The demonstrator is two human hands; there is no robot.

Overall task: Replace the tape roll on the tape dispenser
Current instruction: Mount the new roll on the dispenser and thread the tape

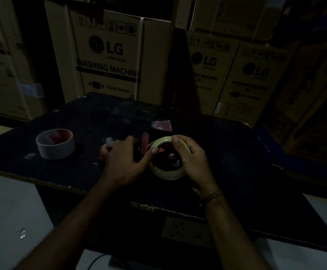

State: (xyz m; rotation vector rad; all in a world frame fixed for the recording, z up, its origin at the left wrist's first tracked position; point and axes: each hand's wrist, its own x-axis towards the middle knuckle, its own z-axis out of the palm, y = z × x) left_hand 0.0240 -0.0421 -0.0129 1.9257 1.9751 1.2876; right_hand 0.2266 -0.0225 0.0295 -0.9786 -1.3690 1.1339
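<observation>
Two rolls of tape sit on the dark counter [227, 145] in front of you. The yellowish roll [167, 173] lies at the middle of the frame, seated flat around the hub of the tape dispenser [169, 155], whose dark body and red parts show through the roll's open middle. The other roll [55, 143], wider, pale outside with a red-printed inner core, stands well apart toward the left of the frame, resting flat on the counter.

Your right hand [193, 158] curls over the right side of the yellowish roll, its grip pinching the top rim with the thumb on the inner edge and the fingers wrapped down the outer face. A beaded bracelet [211, 196] circles that wrist. Your left hand [122, 158] lies on the dispenser just left of the roll, the forefinger stretched out with its tip touching the roll's upper left edge; the light is too dim to tell whether its other fingers hold the dispenser or merely rest on it. A red upright piece [145, 143] of the dispenser shows between your two hands, and a dark curved piece with a reddish face [161, 125] lies just above them in the frame.

Cardboard boxes [108, 55] printed "LG Washing Machine" fill the upper part of the frame behind the counter.
</observation>
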